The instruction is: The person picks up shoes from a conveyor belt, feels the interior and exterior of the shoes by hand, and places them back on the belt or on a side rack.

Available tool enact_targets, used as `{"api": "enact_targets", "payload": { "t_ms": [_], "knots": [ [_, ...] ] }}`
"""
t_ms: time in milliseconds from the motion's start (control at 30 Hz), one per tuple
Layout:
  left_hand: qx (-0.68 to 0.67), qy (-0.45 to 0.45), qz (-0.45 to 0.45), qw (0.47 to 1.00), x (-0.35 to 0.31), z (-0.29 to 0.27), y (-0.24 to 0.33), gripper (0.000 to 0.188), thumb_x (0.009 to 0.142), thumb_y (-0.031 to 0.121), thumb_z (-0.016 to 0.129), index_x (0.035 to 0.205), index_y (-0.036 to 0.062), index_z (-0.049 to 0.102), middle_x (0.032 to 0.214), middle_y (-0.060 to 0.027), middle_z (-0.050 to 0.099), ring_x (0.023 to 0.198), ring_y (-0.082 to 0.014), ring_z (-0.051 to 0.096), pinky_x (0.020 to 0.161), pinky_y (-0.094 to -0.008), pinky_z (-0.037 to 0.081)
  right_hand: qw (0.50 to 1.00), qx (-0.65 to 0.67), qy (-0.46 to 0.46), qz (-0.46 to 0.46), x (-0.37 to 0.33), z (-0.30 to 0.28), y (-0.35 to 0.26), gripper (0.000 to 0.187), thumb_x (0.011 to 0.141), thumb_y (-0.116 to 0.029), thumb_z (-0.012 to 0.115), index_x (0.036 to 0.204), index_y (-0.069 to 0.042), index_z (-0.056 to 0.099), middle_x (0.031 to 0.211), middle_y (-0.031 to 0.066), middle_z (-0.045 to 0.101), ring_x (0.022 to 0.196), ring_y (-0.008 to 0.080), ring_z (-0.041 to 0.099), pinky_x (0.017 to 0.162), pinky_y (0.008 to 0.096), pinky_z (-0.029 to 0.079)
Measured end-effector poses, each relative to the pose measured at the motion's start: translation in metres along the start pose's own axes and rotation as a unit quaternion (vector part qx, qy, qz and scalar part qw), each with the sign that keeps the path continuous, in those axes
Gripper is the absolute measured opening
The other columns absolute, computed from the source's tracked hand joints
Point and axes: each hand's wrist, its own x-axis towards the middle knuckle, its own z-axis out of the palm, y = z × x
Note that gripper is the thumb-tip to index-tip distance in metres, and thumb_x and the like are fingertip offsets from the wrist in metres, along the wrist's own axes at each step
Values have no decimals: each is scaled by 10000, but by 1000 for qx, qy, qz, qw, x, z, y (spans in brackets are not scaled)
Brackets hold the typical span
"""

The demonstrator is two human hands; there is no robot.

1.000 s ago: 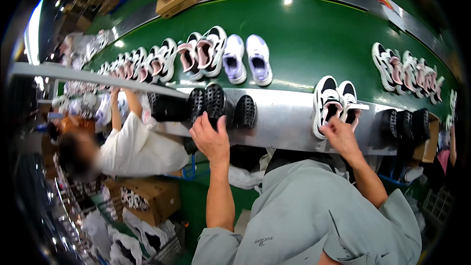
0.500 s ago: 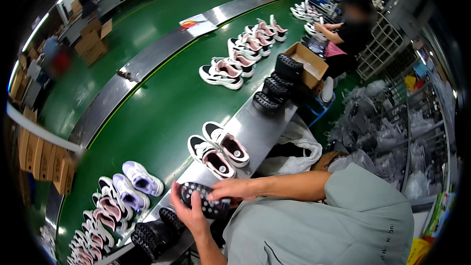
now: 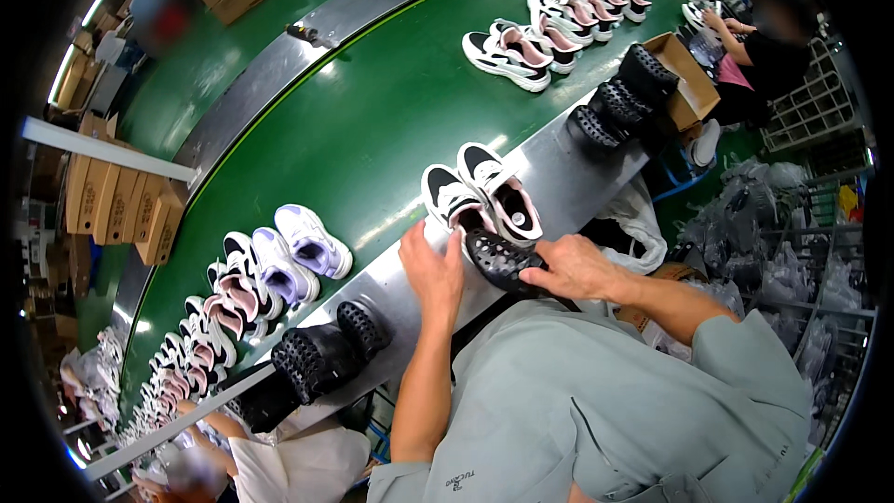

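Note:
A pair of white sneakers with black and pink insides stands on the metal ledge before me. My left hand [image 3: 430, 270] is at the heel of the left sneaker [image 3: 449, 194], thumb and fingers curled round its side. In my right hand [image 3: 575, 268] is a black shoe-shaped piece dotted with holes [image 3: 501, 259], gripped by its near end. Its far end lies over the left sneaker's heel opening, partly hiding it. How far it reaches inside I cannot tell. The right sneaker [image 3: 507, 196] stands just beside it, untouched.
Similar black perforated pieces are stacked on the ledge [image 3: 396, 354] at left [image 3: 317, 363] and far right [image 3: 624, 102]. More sneakers line the green belt [image 3: 372, 196], including a lilac pair [image 3: 312, 242]. An open carton [image 3: 684, 84] and a co-worker [image 3: 778, 47] are beyond; another person [image 3: 298, 461] sits at lower left.
The black perforated piece has moved from between both hands to the left sneaker's heel. My left hand has left it for the sneaker. The view has shifted, bringing another person in at lower left.

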Motion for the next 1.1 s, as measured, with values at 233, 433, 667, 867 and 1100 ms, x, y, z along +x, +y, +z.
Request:
{"api": "enact_targets", "payload": {
  "t_ms": [233, 433, 667, 867, 1100],
  "knots": [
    [17, -159, 147, 976, 43, 34, -34, 237, 873, 98, 704, 1046, -63, 692, 1250, -285, 631, 1138, -443, 609, 994, -457, 492, 992, -111, 28, -50, 69, 8, 14, 421, 870, -351, 656, 772, 58, 689, 749, 286, 673, 730, 446, 689, 677, 505, 565],
    [-61, -287, 13, 956, 40, 22, -38, 249, 931, 75, 623, 1156, 15, 710, 900, -115, 727, 806, -188, 666, 744, -326, 528, 965, -218, 33, -141, 101, 63, 27, 399, 905, -348, 653, 905, 51, 648, 767, 251, 669, 699, 393, 694, 647, 472, 566],
    [-148, -195, 73, 967, 40, 5, -34, 181, 931, 48, 621, 1088, -25, 675, 930, -155, 735, 859, -236, 705, 808, -351, 544, 992, 53, 1, -116, 86, 73, 7, 411, 876, -219, 706, 1148, 54, 562, 981, 236, 662, 896, 446, 665, 761, 481, 536],
    [-80, -215, 3, 973, 17, 1, -33, 306, 857, 116, 728, 1121, -25, 664, 1022, -177, 701, 943, -311, 692, 835, -371, 537, 994, 59, 87, -14, 101, 101, 15, 525, 840, -261, 776, 1157, 46, 490, 1019, 288, 658, 952, 465, 647, 814, 501, 521],
    [84, -112, -74, 987, -31, 22, -44, 635, 797, -3, 626, 1417, 38, 493, 1018, -274, 625, 951, -455, 611, 842, -518, 494, 986, 52, 154, -24, 124, 129, 20, 469, 888, -366, 729, 1042, 35, 540, 837, 264, 684, 796, 452, 679, 696, 523, 527]
  ]
}}
